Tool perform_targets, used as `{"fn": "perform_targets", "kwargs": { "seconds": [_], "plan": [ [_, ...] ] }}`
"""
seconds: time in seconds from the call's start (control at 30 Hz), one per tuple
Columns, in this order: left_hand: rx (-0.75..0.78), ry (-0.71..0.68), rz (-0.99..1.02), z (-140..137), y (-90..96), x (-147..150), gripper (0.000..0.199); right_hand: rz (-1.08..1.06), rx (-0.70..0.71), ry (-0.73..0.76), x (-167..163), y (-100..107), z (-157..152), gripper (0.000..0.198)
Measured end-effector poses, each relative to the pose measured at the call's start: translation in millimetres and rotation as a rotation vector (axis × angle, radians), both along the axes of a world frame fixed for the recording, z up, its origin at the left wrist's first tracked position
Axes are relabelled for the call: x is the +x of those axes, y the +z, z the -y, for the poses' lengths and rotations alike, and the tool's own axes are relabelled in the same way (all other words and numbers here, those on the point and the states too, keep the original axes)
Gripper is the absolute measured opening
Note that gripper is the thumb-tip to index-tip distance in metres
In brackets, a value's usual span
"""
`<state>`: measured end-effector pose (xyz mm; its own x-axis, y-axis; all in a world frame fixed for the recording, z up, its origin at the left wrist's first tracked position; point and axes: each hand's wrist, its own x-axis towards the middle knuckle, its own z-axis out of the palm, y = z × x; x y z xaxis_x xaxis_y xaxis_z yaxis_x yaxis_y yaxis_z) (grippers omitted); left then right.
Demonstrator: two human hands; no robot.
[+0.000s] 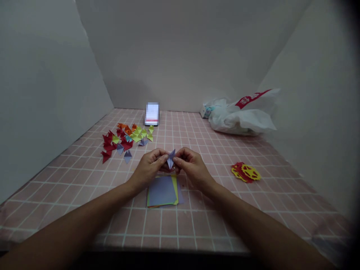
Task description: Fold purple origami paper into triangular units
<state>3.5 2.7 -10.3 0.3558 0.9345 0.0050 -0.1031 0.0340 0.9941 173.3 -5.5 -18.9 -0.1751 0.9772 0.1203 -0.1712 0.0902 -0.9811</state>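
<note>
Between my two hands is a small piece of folded purple paper (171, 159), pointed at its top and bottom. My left hand (150, 165) pinches its left side between thumb and fingers. On the other side, the thumb and fingers of my right hand (192, 165) are closed on its right edge. Just below the hands lies a stack of square paper sheets (162, 191), purple on top, with yellow and orange edges showing. My hands are held above the far edge of this stack.
Several folded paper pieces (126, 140) in red, orange, yellow and purple lie at the left. A lit phone (152, 114) stands behind them. Red and yellow paper cut-outs (247, 172) lie at the right. A white plastic bag (244, 118) sits at the back right of the pink checked tabletop (118, 221).
</note>
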Motion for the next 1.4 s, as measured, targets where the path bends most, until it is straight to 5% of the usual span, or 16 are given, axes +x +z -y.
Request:
{"fn": "perform_targets", "kwargs": {
  "seconds": [0.77,1.4],
  "plan": [
    [-0.025,0.01,-0.031,-0.1,1.2,2.1,0.025,0.019,0.0,-0.05,-4.2,-3.9,2.9,0.024],
    [0.255,0.15,-0.077,1.1,0.6,0.9,0.011,0.18,0.212,-0.074,-3.6,1.4,6.8,0.008]
  ]
}}
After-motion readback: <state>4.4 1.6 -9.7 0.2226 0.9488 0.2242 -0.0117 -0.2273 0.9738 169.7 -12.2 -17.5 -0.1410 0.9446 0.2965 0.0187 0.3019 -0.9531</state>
